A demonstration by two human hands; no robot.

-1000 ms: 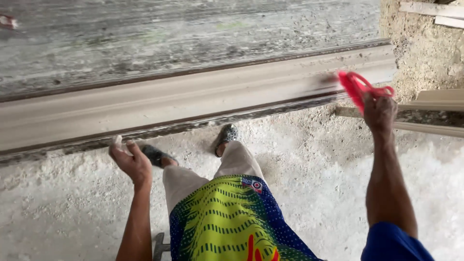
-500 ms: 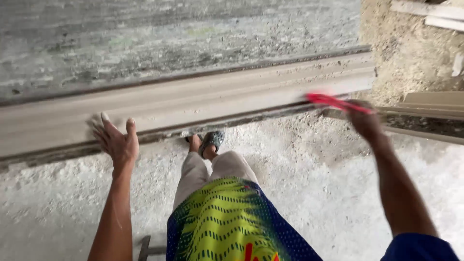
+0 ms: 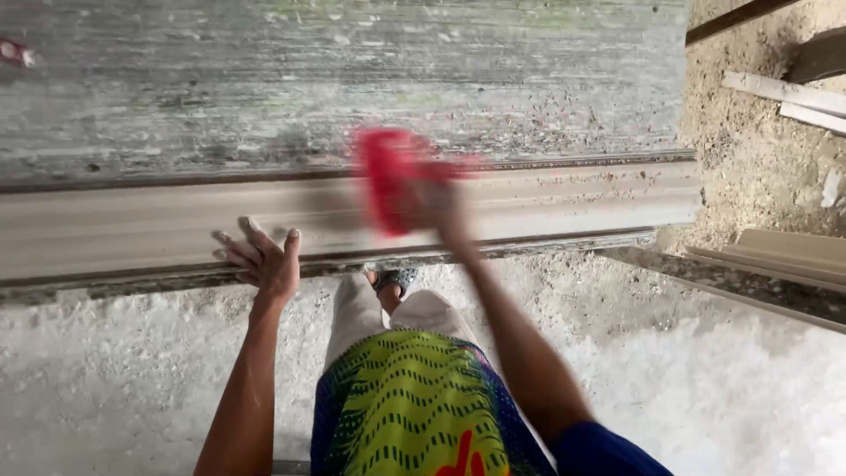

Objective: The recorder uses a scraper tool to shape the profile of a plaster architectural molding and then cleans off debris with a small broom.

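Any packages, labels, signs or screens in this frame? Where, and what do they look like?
None in view: no package, label, sign or screen.
What is there: a long pale moulded beam lying across a grey weathered slab.
The left hand rests flat on the beam's near edge.
The right hand holds a blurred red object over the beam.

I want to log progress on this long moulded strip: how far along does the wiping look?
Done: hard to judge; the pale moulded strip looks smooth and even to the right of the hands. In hand: the right hand holds a blurred red cloth-like thing over the strip's middle, while the left hand rests flat on its front edge. Left: grit shows along the strip's back edge and on the grey slab behind it.
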